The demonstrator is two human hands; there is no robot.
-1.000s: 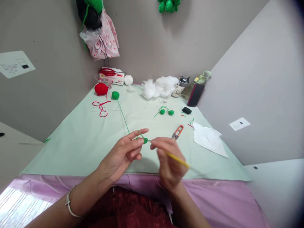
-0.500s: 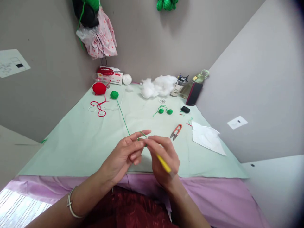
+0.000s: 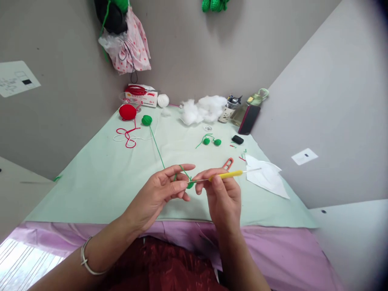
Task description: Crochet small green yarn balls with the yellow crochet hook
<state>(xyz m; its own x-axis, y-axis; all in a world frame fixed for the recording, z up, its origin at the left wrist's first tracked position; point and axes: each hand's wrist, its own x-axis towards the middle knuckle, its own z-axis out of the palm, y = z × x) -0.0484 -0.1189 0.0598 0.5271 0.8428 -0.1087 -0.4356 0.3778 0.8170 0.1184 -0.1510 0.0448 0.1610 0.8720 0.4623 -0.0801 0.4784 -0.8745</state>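
Observation:
My right hand (image 3: pixel 222 198) grips a crochet hook (image 3: pixel 227 175) by its yellow handle, which lies nearly level. The hook's thin metal tip reaches left to a small green crochet piece (image 3: pixel 190 185). Between thumb and fingers, my left hand (image 3: pixel 166 184) pinches that piece, and green yarn passes over its raised index finger. From there the strand runs back to a green yarn ball (image 3: pixel 147 120) on the table. Orange thread snips (image 3: pixel 228 163) lie just behind my right hand, which hides their blades.
Two small green crocheted balls (image 3: pixel 217 142) lie mid-table near a black case (image 3: pixel 237 140). White stuffing (image 3: pixel 203 110), a red yarn ball (image 3: pixel 127 112), a pen cup (image 3: pixel 226 113) and a phone (image 3: pixel 249 120) stand at the back. White paper (image 3: pixel 265 177) lies right.
My right hand has moved right and turned, bringing the crochet hook from a steep slant to nearly level. The green piece shows more clearly, and the snips are now partly covered.

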